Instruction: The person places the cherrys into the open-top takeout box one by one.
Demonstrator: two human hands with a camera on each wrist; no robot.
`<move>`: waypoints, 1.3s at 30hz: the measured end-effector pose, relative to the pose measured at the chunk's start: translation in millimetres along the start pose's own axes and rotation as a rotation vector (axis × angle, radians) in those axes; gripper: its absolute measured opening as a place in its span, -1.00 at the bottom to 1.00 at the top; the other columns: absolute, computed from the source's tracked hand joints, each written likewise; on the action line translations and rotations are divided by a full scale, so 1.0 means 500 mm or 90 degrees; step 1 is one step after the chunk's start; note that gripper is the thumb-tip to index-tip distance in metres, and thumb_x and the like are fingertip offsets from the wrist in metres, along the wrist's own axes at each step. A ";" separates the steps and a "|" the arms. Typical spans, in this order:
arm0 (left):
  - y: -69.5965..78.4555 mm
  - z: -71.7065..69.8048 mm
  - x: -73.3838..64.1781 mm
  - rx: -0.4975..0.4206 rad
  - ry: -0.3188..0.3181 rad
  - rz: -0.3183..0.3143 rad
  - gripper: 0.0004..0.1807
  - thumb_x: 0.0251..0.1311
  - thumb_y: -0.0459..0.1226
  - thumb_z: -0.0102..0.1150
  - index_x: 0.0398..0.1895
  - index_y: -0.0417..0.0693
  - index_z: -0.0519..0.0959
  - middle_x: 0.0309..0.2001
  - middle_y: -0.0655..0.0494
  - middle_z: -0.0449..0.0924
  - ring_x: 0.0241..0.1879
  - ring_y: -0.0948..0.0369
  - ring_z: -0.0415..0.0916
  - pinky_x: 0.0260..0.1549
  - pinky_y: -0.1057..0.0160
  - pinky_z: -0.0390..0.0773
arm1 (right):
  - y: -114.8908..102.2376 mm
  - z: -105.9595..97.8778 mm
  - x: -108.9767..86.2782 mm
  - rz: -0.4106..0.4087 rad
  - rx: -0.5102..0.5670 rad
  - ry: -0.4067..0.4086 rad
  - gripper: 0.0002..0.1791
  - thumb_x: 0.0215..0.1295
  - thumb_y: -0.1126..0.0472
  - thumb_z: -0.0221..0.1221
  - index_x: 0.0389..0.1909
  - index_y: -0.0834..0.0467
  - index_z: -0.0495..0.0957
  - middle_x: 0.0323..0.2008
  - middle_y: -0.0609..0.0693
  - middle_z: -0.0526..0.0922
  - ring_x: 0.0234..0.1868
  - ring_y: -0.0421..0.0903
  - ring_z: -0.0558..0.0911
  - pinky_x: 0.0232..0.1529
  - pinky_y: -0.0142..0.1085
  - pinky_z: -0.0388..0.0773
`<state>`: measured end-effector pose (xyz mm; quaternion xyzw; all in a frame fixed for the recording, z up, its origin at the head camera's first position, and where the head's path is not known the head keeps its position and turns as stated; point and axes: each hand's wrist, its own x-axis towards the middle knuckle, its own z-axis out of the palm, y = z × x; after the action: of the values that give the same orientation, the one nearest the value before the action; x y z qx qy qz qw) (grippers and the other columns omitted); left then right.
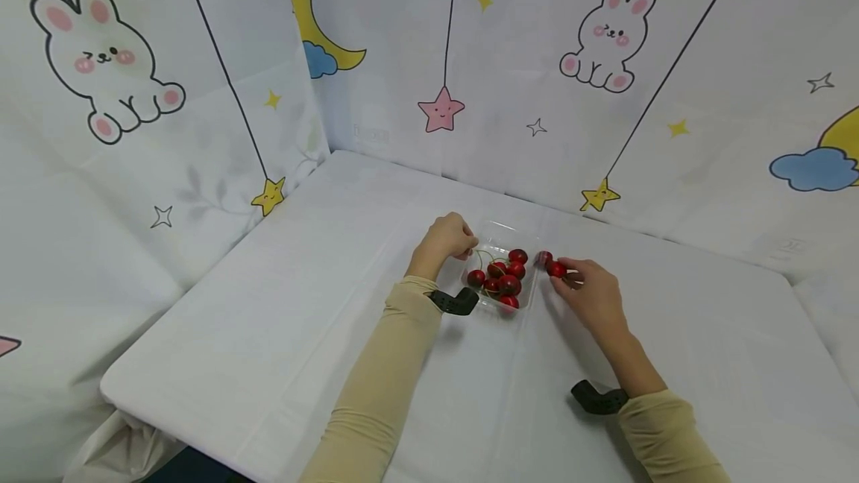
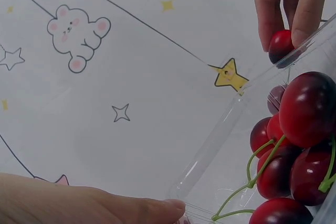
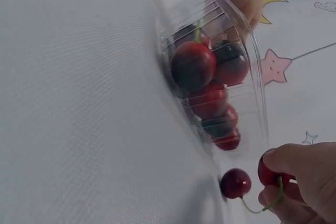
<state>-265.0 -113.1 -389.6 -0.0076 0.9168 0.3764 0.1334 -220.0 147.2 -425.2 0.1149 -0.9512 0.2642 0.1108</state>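
Note:
A clear plastic container (image 1: 498, 235) holds several dark red cherries (image 1: 508, 285), some with green stems. My left hand (image 1: 451, 237) pinches the container's left rim; in the left wrist view a straight fingertip (image 2: 176, 208) lies at the container's corner. To the right of the container, my right hand (image 1: 592, 291) pinches a red cherry (image 3: 270, 171) between thumb and fingers. From that cherry a green stem (image 3: 273, 201) runs to a second cherry (image 3: 235, 183), low beside the container wall.
A white cloth-covered table (image 1: 282, 334) lies under everything. Behind it and along its left side hang white curtains (image 1: 389, 13) printed with rabbits, stars and moons. Each wrist carries a black camera mount (image 1: 599, 398) that sticks out over the table.

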 end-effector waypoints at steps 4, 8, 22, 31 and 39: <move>-0.002 0.001 0.002 0.000 0.004 0.003 -0.77 0.29 -0.18 0.13 -0.20 -0.14 0.67 -0.47 0.12 0.68 -0.38 0.22 0.69 -0.14 0.16 0.50 | -0.005 -0.007 -0.001 -0.007 0.009 0.017 -0.58 0.19 0.23 0.27 0.05 0.32 0.54 -0.09 0.29 0.60 -0.13 0.19 0.68 -0.16 -0.04 0.58; -0.002 0.001 0.002 0.003 0.006 0.005 -0.77 0.29 -0.18 0.13 -0.21 -0.14 0.67 -0.47 0.12 0.68 -0.36 0.20 0.69 -0.16 0.17 0.50 | -0.013 -0.011 -0.002 -0.016 0.020 0.036 -0.58 0.18 0.25 0.28 0.05 0.32 0.54 -0.09 0.28 0.60 -0.14 0.19 0.68 -0.18 -0.05 0.59; 0.000 -0.001 0.000 0.016 0.019 0.010 -0.79 0.28 -0.17 0.14 -0.29 -0.10 0.68 -0.50 0.15 0.68 -0.49 0.31 0.63 -0.17 0.18 0.50 | -0.039 -0.019 -0.008 -0.017 0.043 0.043 -0.56 0.19 0.24 0.28 0.10 0.25 0.53 -0.06 0.22 0.60 -0.10 0.16 0.67 -0.16 -0.08 0.58; -0.002 0.003 0.001 0.017 0.019 0.006 -0.78 0.28 -0.17 0.14 -0.25 -0.11 0.67 -0.49 0.14 0.68 -0.40 0.24 0.68 -0.15 0.16 0.51 | -0.059 -0.015 -0.016 -0.033 0.055 0.030 -0.56 0.19 0.25 0.28 0.11 0.23 0.53 -0.05 0.21 0.61 -0.10 0.14 0.67 -0.18 -0.09 0.59; -0.001 0.001 0.003 0.011 0.017 0.000 -0.78 0.28 -0.17 0.13 -0.26 -0.11 0.67 -0.49 0.14 0.68 -0.46 0.28 0.64 -0.20 0.18 0.50 | -0.068 -0.007 -0.019 -0.052 0.050 0.021 -0.54 0.18 0.24 0.29 0.12 0.22 0.53 -0.06 0.20 0.64 -0.12 0.11 0.68 -0.20 -0.11 0.60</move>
<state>-266.2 -113.0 -390.9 -0.0112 0.9216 0.3686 0.1213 -200.8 122.4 -408.7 0.1533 -0.9326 0.2984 0.1329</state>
